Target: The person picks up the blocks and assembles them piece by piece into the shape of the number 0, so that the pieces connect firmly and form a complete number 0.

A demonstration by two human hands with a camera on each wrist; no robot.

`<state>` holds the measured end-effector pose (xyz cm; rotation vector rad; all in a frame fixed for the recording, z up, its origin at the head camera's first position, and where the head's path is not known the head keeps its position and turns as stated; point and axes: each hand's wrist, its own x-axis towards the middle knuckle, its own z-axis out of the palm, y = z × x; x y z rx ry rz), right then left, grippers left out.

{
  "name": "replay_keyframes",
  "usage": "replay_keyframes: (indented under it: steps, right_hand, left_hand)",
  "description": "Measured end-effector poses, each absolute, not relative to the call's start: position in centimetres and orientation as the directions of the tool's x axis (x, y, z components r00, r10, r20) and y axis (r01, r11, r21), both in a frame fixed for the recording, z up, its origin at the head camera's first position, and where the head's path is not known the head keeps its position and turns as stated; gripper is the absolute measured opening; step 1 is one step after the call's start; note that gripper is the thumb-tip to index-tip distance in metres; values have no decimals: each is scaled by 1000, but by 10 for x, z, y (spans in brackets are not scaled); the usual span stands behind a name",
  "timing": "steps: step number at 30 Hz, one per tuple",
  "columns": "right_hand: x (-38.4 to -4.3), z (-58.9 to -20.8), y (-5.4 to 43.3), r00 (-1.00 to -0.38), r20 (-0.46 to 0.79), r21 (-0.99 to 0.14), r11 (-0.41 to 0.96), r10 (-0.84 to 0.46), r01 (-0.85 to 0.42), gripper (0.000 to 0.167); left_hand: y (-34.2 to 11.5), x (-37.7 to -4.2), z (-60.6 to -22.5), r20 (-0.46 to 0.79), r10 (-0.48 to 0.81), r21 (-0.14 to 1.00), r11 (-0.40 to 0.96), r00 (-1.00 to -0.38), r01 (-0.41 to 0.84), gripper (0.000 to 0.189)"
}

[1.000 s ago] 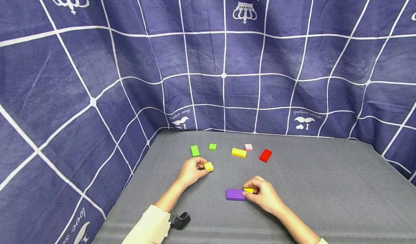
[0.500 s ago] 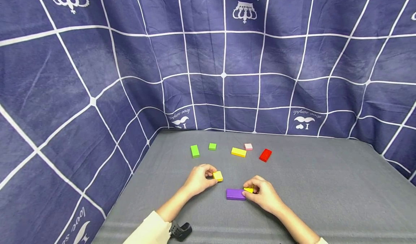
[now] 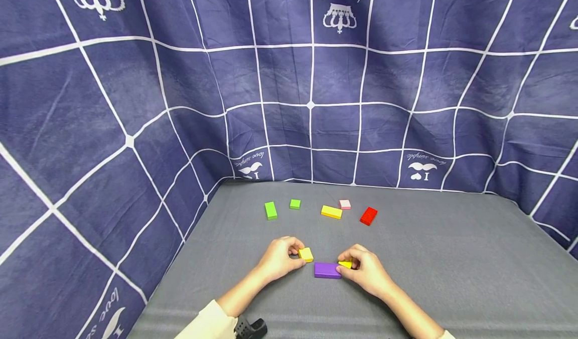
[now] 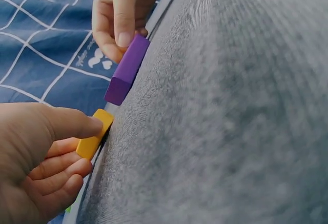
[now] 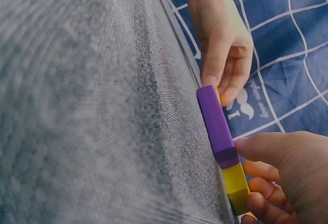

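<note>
A small square yellow block (image 3: pixel 305 255) is pinched between thumb and fingers of my left hand (image 3: pixel 282 260), just left of a purple rectangular block (image 3: pixel 327 270). The left wrist view shows this yellow block (image 4: pixel 95 134) on edge near the cloth, with a slight gap to the purple block (image 4: pixel 127 70). My right hand (image 3: pixel 366 269) grips another yellow block (image 3: pixel 345 264) at the purple block's right end. In the right wrist view that yellow block (image 5: pixel 236 188) meets the purple end, and the right thumb touches the purple block (image 5: pixel 218 124). Fingers partly hide it.
Farther back on the grey cloth-covered table (image 3: pixel 429 259) lie a long green block (image 3: pixel 271 210), a small green block (image 3: pixel 295 204), a long yellow block (image 3: pixel 331 211), a pink block (image 3: pixel 345 204) and a red block (image 3: pixel 369 216). A blue curtain (image 3: pixel 311 88) rises behind.
My left hand has carried its yellow block rightward and nearer, to beside the purple block's left end. The right hand and purple block have stayed in place.
</note>
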<state>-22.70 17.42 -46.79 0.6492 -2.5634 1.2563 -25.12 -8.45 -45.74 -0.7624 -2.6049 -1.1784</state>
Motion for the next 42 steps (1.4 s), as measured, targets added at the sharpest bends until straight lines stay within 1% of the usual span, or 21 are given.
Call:
replay_keyframes:
  steps: [4,13,28,32,36,39,42]
  right_hand:
    - [-227,-468,174,-875,382,-687,542,-298,-484,16]
    - [-227,-468,174,-871,391,-682,543,-295,-490,16]
    - [-227,-468,175,-887,361,-706,538,-287,-461,16]
    - [-227,-468,174,-891,353,-707,542,-286,-454,16]
    - [-227,-468,174,-893,347,-711,541,-286,-450,16]
    - [-227,-467,174,-893,349,-713,538,-285,-450,16]
    - [-227,-467,174,-891,354,-710,537,-286,-455,16]
  left_hand:
    - [-85,-249,-461,370,388,633,560,-844,535,28]
    - [-84,-248,-461,333,396,615,597,-855,516,29]
    - [-85,-248,-460,334,439,600,584,-834,547,31]
    - [-85,-247,-459,364,466,565,578,-806,589,30]
    - [-82,-246,-459,428,477,519,566,-768,641,25]
    - [-79,-243,-460,452,476,502,562,-754,657,21]
    - [-75,-241,-462,451,483,490,569,-751,660,18]
